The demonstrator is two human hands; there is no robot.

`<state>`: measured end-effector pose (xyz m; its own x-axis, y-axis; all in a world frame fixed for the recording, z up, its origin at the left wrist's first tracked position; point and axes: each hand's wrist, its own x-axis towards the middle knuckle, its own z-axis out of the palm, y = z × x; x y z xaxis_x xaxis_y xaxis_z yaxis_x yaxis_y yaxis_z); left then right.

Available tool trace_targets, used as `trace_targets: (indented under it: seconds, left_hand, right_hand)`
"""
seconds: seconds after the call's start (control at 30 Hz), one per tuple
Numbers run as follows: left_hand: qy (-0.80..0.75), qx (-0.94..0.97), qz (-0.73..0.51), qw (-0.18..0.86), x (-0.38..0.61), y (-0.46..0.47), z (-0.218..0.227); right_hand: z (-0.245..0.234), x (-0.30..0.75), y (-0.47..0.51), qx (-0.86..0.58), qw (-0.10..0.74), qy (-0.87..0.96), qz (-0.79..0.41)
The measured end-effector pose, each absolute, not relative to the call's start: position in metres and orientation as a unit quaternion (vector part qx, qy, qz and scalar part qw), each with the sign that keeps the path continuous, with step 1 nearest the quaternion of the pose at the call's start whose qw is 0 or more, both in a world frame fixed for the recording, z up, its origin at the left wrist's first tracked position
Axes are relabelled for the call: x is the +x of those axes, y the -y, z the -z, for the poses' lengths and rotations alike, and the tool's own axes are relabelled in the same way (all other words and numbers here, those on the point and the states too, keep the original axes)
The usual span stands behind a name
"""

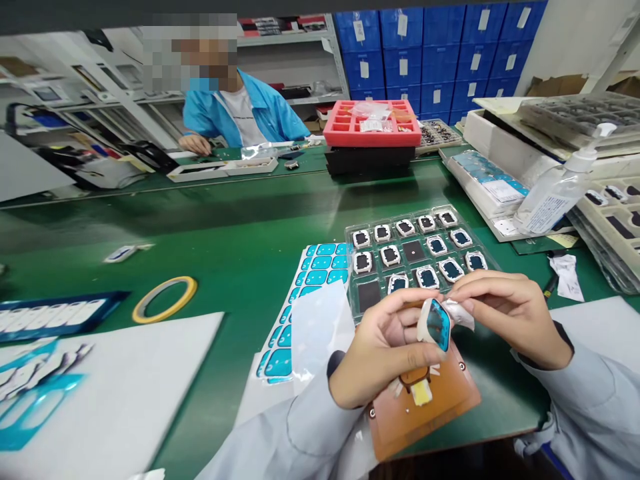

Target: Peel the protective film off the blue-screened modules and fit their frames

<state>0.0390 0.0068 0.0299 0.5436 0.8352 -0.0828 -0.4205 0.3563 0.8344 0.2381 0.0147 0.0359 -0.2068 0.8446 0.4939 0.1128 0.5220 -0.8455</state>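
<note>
My left hand (pixel 383 350) holds a small rounded-square device (pixel 437 325) with a blue face and a white rim, pinching it between thumb and fingers. My right hand (pixel 507 320) pinches a crumpled silvery film (pixel 459 314) at the device's edge. Below both hands lies an orange-brown fixture plate (pixel 430 417) with a shaped recess, partly hidden by my left hand. Just beyond is a clear plastic tray (pixel 417 257) holding several white-framed parts in rows. To the left lie sheets of blue-green adhesive pads (pixel 310 300).
A roll of yellow tape (pixel 165 299) and white sheets lie on the green bench at left. A pump bottle (pixel 557 193), stacked trays and a red compartment tray (pixel 370 123) stand beyond. A co-worker in a blue jacket (pixel 240 113) works across the bench, before blue storage bins.
</note>
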Motion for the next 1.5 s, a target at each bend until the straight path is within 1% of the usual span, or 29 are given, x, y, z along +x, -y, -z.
trace_targets:
  seconds: [0.1,0.23,0.47,0.7,0.83,0.97,1.2,1.5]
  left_hand:
    - [-0.263,0.39,-0.401,0.786,0.039,-0.006,-0.028]
    - [-0.27,0.392,-0.4,0.783,0.038,-0.006,-0.028]
    - [-0.263,0.392,-0.407,0.782,0.039,-0.006,-0.029]
    - [-0.272,0.389,-0.41,0.779,0.04,-0.005,-0.028]
    - [-0.281,0.391,-0.422,0.768,0.041,-0.006,-0.03]
    - [-0.294,0.396,-0.444,0.748,0.043,-0.006,-0.031]
    - [-0.309,0.414,-0.445,0.732,0.045,-0.005,-0.029]
    - [-0.309,0.469,-0.428,0.708,0.043,-0.007,-0.027]
  right_hand:
    - [-0.036,0.238,-0.015,-0.33,0.521,0.716,-0.326]
    - [-0.037,0.235,-0.014,-0.334,0.533,0.721,-0.29]
    - [-0.037,0.234,-0.011,-0.315,0.542,0.731,-0.27]
    - [-0.039,0.235,-0.008,-0.316,0.512,0.78,-0.171]
    - [-0.041,0.235,-0.007,-0.321,0.488,0.798,-0.145]
    - [-0.04,0.233,-0.005,-0.339,0.482,0.796,-0.136]
    - [-0.037,0.227,-0.003,-0.382,0.483,0.774,-0.149]
    - [-0.037,0.227,-0.003,-0.383,0.482,0.773,-0.153]
